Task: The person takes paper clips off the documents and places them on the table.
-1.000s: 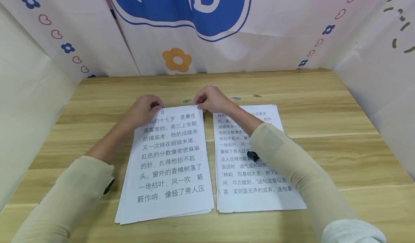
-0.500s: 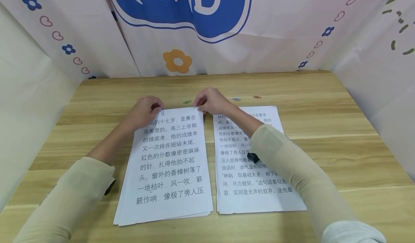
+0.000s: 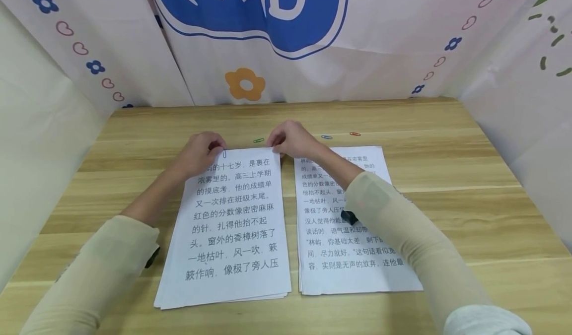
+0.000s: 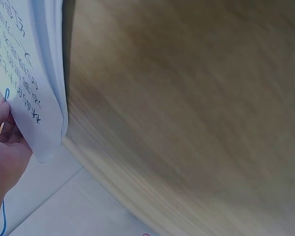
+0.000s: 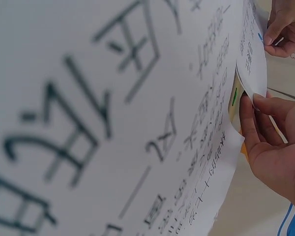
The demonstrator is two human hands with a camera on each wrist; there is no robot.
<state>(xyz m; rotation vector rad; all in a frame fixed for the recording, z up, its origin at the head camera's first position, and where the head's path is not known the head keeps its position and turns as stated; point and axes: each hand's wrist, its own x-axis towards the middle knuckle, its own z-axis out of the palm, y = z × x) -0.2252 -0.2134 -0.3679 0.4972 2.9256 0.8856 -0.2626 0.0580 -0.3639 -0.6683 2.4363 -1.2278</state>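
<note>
Along the top edge of the left stack of printed paper (image 3: pixel 237 216), my left hand (image 3: pixel 200 154) pinches a blue paper clip (image 4: pixel 7 93) that sits over the edge near the left corner. The clip's loop shows on the front of the sheet; its other end is hidden by thumb and finger. My right hand (image 3: pixel 292 139) pinches the top right corner of the same stack between thumb and fingers. In the left wrist view the sheets (image 4: pixel 51 113) are lifted at the top and slightly fanned apart.
A second stack of printed paper (image 3: pixel 353 280) lies to the right, partly under my right forearm. Loose green (image 3: pixel 258 140), blue (image 3: pixel 326 137) and red (image 3: pixel 355 134) paper clips lie behind the stacks on the wooden table (image 3: pixel 464 176). A printed cloth (image 3: pixel 357 77) hangs behind the table.
The lower end of the left stack has shifted slightly left. Both hands keep their hold and stay almost in place.
</note>
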